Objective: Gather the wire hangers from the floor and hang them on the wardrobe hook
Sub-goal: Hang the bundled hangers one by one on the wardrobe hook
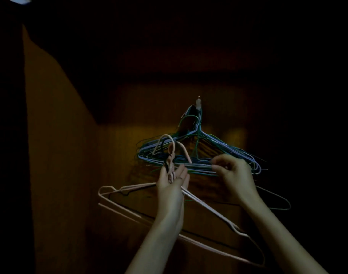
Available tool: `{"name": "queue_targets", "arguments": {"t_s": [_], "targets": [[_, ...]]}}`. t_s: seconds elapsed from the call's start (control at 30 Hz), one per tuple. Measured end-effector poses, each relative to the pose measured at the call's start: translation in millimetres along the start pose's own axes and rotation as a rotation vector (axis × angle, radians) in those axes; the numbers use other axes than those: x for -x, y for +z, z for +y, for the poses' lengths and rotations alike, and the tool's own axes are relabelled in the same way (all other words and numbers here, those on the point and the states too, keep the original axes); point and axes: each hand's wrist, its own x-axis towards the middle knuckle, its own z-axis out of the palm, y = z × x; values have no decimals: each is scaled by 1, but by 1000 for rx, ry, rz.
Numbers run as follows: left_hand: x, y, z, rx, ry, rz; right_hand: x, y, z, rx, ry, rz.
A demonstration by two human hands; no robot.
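Two bare forearms rise from the near edge toward the dim inside of a brown wooden wardrobe (60,155). Nearest of the things is a bunch of pale pink wire hangers (208,212), with at least one dark wire hanger (278,202) among them, hanging low and tilted. The left hand (172,181) holds this bunch by its necks, palm turned up and fingers loosely curled round the twisted wires, with the pink hooks (169,144) standing above the fingers. To the right, the right hand (231,172) is curled, its fingertips pinching the bottom bars of a thick cluster of blue, green and lilac wire hangers (224,147). That cluster already hangs on a small pale hook (198,104) fixed to the far back panel of the wardrobe. How many hangers are in either bunch cannot be told in the poor light.
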Motion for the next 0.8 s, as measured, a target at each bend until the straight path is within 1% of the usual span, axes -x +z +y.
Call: {"name": "queue_targets", "arguments": {"t_s": [0.1, 0.23, 0.33, 0.6, 0.73, 0.8], "targets": [[0, -4, -1, 3, -2, 1, -10, -5, -6, 15, -50, 71], [-6, -3, 6, 7, -12, 35, -26, -13, -15, 74, -51, 201], [-11, -3, 14, 45, 0, 60, -41, -12, -18, 132, -50, 235], [-23, -5, 25, 107, 18, 53, -82, 7, -2, 241, 50, 155], [-31, -7, 29, 112, 36, 28, -101, 17, 6, 301, 110, 73], [-35, -8, 31, 111, 43, 8, -107, 21, 10, 292, 169, 35]]}}
